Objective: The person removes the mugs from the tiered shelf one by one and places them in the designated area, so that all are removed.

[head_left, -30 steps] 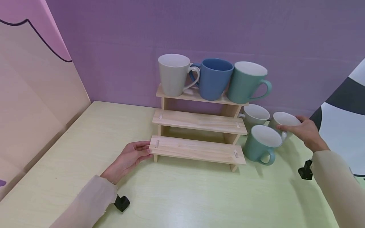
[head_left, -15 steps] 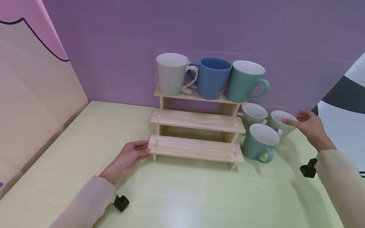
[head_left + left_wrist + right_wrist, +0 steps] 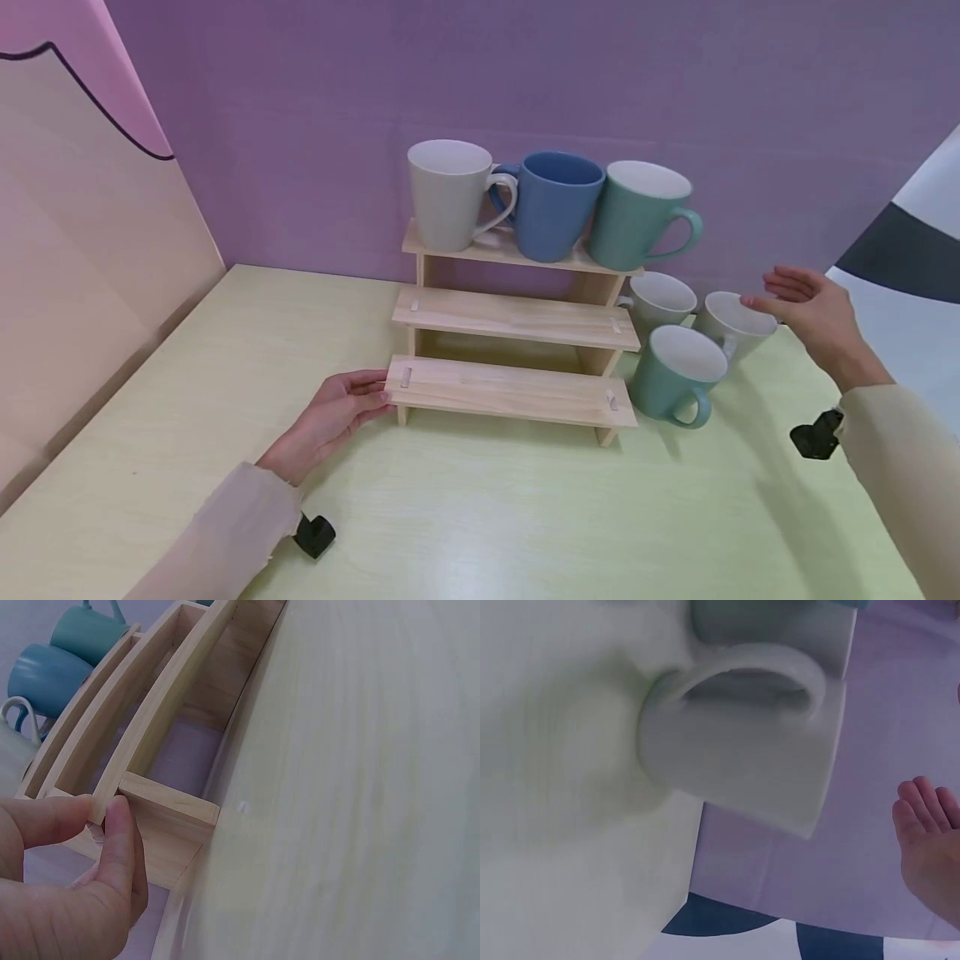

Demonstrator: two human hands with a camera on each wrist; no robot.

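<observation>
My left hand (image 3: 322, 425) pinches the left end of the lowest board of a three-tier wooden rack (image 3: 510, 392); in the left wrist view, thumb and fingers (image 3: 118, 844) meet at that board end. My right hand (image 3: 817, 321) hovers with extended fingers just right of a white mug (image 3: 752, 339), holding nothing. In the right wrist view, this mug (image 3: 735, 757) stands apart from the hand, handle visible. Beside it are a teal mug (image 3: 663, 383) and another white mug (image 3: 660, 308). On the top tier stand a white mug (image 3: 446, 208), a blue mug (image 3: 555, 221) and a teal mug (image 3: 630, 225).
A purple backdrop (image 3: 300, 167) rises behind the light wood table (image 3: 465, 517). A beige and pink panel (image 3: 82, 208) borders the left side. A black and white panel (image 3: 907, 250) stands at the right.
My right hand has let go of the right-hand white mug and moved up and slightly right of it. My left hand keeps its hold on the rack. The view has shifted slightly.
</observation>
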